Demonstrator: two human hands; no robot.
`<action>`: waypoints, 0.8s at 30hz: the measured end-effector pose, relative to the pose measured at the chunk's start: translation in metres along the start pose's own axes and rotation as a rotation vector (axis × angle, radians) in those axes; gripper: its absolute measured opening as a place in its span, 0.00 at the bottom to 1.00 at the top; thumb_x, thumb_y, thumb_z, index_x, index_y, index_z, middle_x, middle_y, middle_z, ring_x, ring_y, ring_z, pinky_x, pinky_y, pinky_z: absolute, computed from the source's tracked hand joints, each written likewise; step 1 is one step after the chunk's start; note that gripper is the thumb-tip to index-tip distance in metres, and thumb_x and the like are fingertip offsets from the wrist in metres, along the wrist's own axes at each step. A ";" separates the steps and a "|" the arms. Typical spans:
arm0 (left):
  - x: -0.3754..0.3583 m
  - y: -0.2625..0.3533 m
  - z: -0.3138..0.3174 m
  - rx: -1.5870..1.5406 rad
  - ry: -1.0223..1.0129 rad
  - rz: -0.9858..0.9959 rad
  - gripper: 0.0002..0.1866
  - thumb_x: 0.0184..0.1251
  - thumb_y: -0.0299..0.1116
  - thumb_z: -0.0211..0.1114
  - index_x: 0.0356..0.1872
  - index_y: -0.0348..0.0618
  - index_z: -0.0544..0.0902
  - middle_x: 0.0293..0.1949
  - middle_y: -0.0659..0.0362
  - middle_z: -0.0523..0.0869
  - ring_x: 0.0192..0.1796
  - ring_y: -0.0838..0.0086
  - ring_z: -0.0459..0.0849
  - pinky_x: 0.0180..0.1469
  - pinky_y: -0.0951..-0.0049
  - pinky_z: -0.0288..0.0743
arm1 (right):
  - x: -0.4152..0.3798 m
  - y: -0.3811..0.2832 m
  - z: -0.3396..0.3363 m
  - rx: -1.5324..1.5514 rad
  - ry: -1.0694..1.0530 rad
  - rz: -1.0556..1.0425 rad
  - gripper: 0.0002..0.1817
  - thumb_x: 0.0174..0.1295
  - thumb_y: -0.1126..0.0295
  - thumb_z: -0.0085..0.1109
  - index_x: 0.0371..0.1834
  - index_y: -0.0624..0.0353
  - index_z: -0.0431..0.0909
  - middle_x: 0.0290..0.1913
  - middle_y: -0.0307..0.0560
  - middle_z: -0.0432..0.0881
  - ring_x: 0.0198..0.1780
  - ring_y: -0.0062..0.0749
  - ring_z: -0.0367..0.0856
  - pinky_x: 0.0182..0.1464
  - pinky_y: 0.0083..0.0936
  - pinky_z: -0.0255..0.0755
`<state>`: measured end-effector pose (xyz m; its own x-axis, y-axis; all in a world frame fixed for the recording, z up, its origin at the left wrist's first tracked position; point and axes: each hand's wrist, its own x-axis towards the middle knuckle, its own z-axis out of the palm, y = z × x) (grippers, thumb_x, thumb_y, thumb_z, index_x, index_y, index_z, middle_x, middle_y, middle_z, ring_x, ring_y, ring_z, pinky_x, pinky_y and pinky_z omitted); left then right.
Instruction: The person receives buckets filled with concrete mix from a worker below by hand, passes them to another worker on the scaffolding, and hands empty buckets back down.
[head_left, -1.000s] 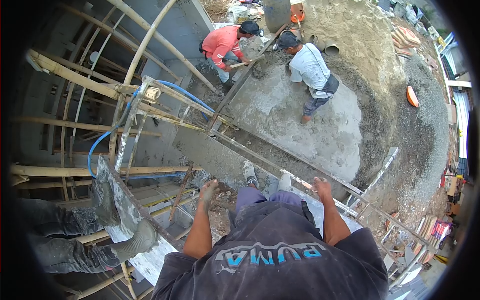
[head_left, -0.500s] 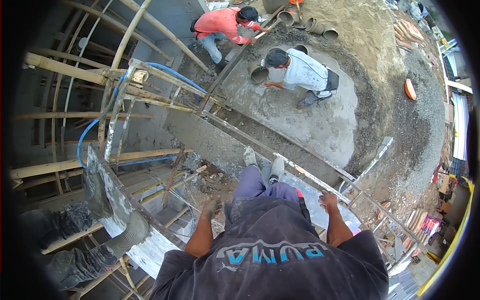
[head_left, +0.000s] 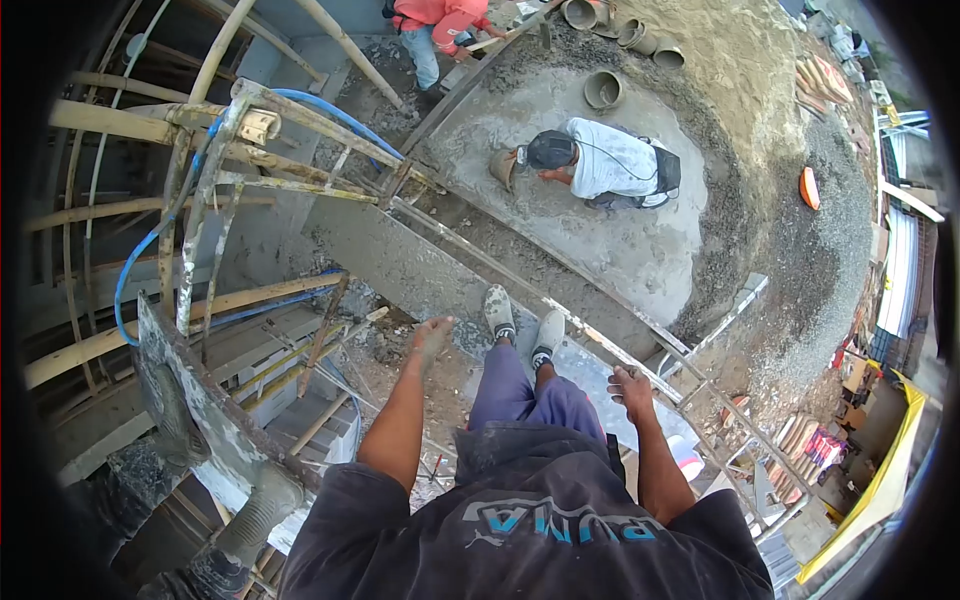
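My left hand (head_left: 432, 338) hangs in the air beside my left knee, fingers stretched out, with nothing in it. To the right of my legs is my right hand (head_left: 630, 386), its fingers loosely bent and apart, empty, close to the pale scaffold rail (head_left: 590, 345). My shoes (head_left: 500, 308) are coated in grey dust and stand on a cement-smeared plank (head_left: 400, 265). Beyond the rail, a person in a white shirt (head_left: 615, 160) bends over wet mortar (head_left: 640, 255), hands at a tilted bucket (head_left: 502, 168).
Another person in a red top (head_left: 440, 25) stoops at the top edge. At left are bamboo poles (head_left: 120, 340), a blue hose (head_left: 135, 260) and another person's boots (head_left: 265, 505) on a board (head_left: 200, 390). Several buckets (head_left: 603, 90) stand near the sand (head_left: 720, 80).
Both my hands have moved forward, the left one rising out beside my knee. The person in white has bent lower and the bucket there has tipped. My view has shifted.
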<state>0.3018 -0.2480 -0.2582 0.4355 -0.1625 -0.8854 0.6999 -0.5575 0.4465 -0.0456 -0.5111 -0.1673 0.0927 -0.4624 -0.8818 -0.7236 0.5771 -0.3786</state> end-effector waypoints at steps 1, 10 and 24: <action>0.026 -0.001 -0.002 0.060 -0.056 -0.017 0.19 0.64 0.48 0.65 0.45 0.42 0.82 0.29 0.61 0.82 0.31 0.78 0.78 0.30 0.73 0.74 | -0.004 -0.005 0.011 -0.002 -0.030 0.007 0.21 0.65 0.55 0.56 0.52 0.60 0.74 0.38 0.44 0.82 0.32 0.26 0.80 0.32 0.25 0.73; 0.176 0.022 0.053 0.620 -0.004 0.282 0.28 0.58 0.48 0.67 0.51 0.34 0.80 0.43 0.44 0.86 0.48 0.58 0.84 0.51 0.64 0.76 | 0.005 0.045 0.084 -0.052 -0.138 0.167 0.16 0.66 0.57 0.56 0.44 0.60 0.78 0.34 0.41 0.83 0.30 0.23 0.80 0.31 0.21 0.73; 0.291 0.014 0.211 0.772 -0.098 0.555 0.35 0.58 0.49 0.67 0.60 0.33 0.72 0.57 0.40 0.77 0.61 0.52 0.75 0.63 0.61 0.69 | 0.020 0.180 0.112 -0.130 -0.047 0.254 0.17 0.64 0.58 0.58 0.32 0.64 0.79 0.22 0.43 0.80 0.19 0.24 0.78 0.23 0.23 0.71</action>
<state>0.3188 -0.4748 -0.5370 0.5195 -0.6132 -0.5950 -0.1743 -0.7578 0.6288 -0.0972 -0.3416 -0.2846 -0.0737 -0.2804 -0.9571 -0.8087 0.5784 -0.1072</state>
